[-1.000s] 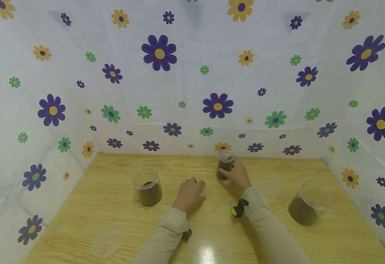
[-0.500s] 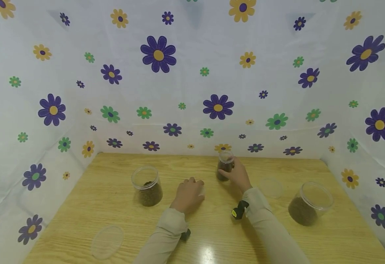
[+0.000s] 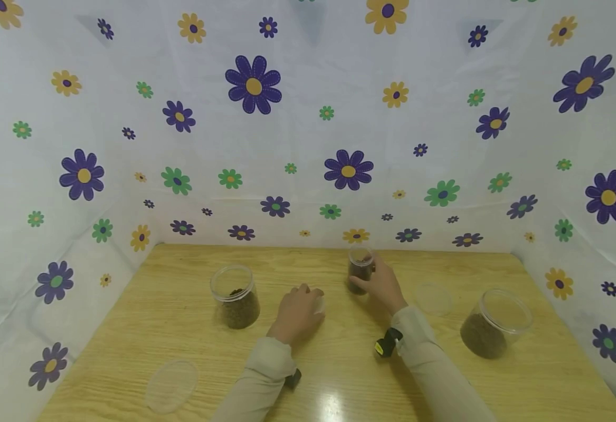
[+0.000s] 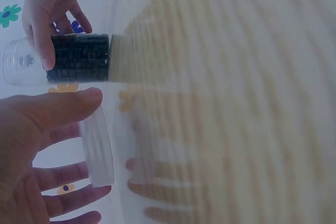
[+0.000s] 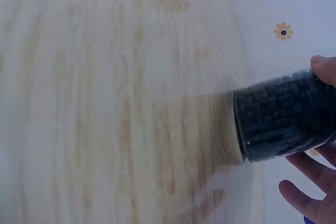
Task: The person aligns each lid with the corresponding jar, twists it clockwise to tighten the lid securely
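My right hand grips a small clear jar partly filled with dark, bean-like pieces, near the back of the table. The jar is upright, without a lid; its base is on or just above the wood. In the left wrist view, its upper part is see-through above the dark contents. To its left, my left hand pinches a translucent round lid between thumb and fingers. The lid is held on edge, low over the table. In the right wrist view, the jar's dark lower part fills my grasp.
A wide open jar of dark pieces stands at left, another wide open jar at right. Flat clear lids lie at front left and behind the right forearm. Flower-printed cloth encloses the wooden table.
My right hand has brought the small jar slightly nearer to me. The left hand, still pinching the lid, has shifted a little to the left. The wide jars have stayed put.
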Motion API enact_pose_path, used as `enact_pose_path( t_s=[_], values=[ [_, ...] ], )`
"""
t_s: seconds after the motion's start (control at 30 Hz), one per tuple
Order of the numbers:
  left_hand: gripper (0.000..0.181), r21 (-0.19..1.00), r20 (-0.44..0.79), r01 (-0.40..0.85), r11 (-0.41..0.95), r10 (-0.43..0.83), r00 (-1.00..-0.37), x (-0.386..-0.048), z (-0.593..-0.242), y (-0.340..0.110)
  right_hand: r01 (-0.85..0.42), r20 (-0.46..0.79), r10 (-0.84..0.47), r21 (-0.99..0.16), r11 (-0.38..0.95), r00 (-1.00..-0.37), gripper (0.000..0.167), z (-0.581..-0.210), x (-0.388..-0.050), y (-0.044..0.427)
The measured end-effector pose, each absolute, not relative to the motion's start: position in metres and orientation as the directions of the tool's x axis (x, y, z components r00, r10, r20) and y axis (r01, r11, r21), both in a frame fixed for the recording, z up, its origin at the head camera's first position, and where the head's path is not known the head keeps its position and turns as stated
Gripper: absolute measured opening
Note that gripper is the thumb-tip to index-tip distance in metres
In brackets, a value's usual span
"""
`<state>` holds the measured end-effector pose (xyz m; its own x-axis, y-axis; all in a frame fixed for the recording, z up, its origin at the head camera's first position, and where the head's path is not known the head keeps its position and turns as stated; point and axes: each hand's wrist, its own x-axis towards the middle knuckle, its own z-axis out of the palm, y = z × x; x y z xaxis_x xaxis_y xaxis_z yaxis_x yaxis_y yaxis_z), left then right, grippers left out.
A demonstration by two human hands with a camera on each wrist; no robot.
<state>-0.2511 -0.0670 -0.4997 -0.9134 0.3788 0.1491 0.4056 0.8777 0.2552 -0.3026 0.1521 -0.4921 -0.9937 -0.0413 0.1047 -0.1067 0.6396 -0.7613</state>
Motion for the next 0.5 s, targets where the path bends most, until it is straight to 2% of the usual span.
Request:
enact_pose_path(
  t_s=[0.13, 0.37, 0.5],
  values=[
    [0.044, 0.256, 0.147, 0.404, 0.878, 0.378, -0.914, -0.249, -0.500, -0.068, -0.098, 0.094, -0.041, -0.742, 0.663, -0.995, 0.082, -0.492, -0.299, 0.154],
    [0.043, 0.234, 0.195, 0.437, 0.869, 0.398, -0.896, -0.245, -0.500, -0.070, -0.100, 0.098, -0.043, -0.724, 0.682, -0.994, 0.063, -0.491, -0.287, 0.155],
    [0.043, 0.226, 0.203, 0.445, 0.866, 0.405, -0.891, -0.242, -0.500, -0.071, -0.111, 0.101, -0.054, -0.722, 0.683, -0.993, 0.064, -0.488, -0.281, 0.156]
  ],
)
